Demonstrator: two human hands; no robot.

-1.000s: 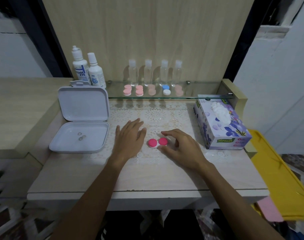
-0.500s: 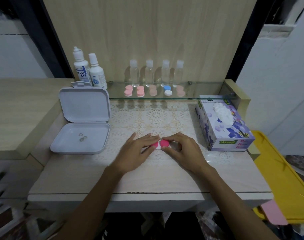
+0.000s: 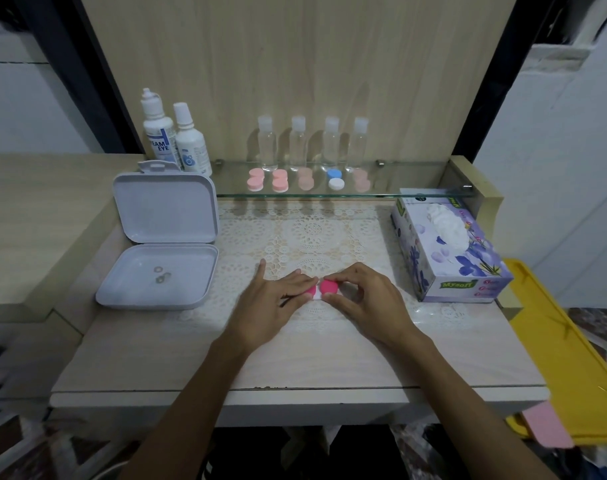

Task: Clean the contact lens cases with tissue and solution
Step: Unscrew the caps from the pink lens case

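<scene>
Well off to the left of the left hand, a white hinged box (image 3: 163, 258) is lying open on the table (image 3: 156, 358), with two solution bottles (image 3: 175, 140) standing behind it. The left hand (image 3: 274, 303) is resting on the lace mat (image 3: 309, 233), its fingers laid nearly straight over the left cap of the pink lens case (image 3: 324, 288); the forefinger is pointing away, clear of the case. The case is sitting between the two hands, touched by both. The right hand (image 3: 367, 299) is pinching the case's right cap between thumb and curled fingers, though the grip underneath is probably hidden. Beyond both hands, five more lens cases (image 3: 305, 180) and four clear bottles (image 3: 312, 142) are lining the glass shelf (image 3: 416, 188). Just right of the right hand, a tissue box (image 3: 447, 251) is sitting with a tissue sticking out.
</scene>
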